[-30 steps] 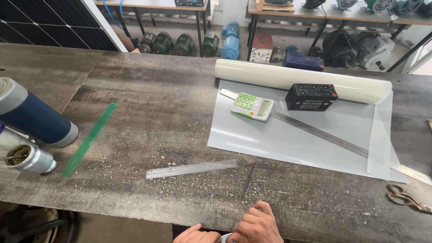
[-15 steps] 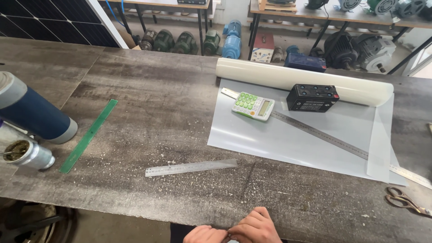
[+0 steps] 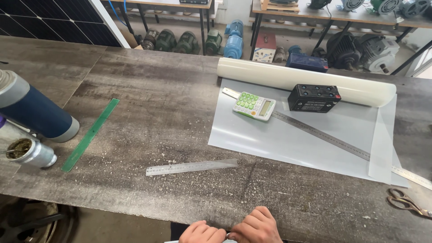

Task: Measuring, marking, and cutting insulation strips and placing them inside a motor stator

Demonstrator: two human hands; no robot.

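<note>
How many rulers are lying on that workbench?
3. A green ruler lies at the left beside the blue flask. A short steel ruler lies mid-table. A long steel ruler crosses the plastic sheet, partly under the calculator. None seems hidden.

Scuffed workbench (image 3: 180, 90) under rulers (image 3: 191, 167), sheet (image 3: 292, 139)

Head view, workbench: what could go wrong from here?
1. The scissors lie at the bench's right end, near its front edge; a careless sweep could knock them off.
2. The long steel ruler runs off the plastic sheet under the calculator; pulling the sheet could drag both.
3. The blue flask lies on its side beside an open metal cup; if it rolls, the cup may spill. Both hands, left and right, are at the front edge, away from all this.
</note>
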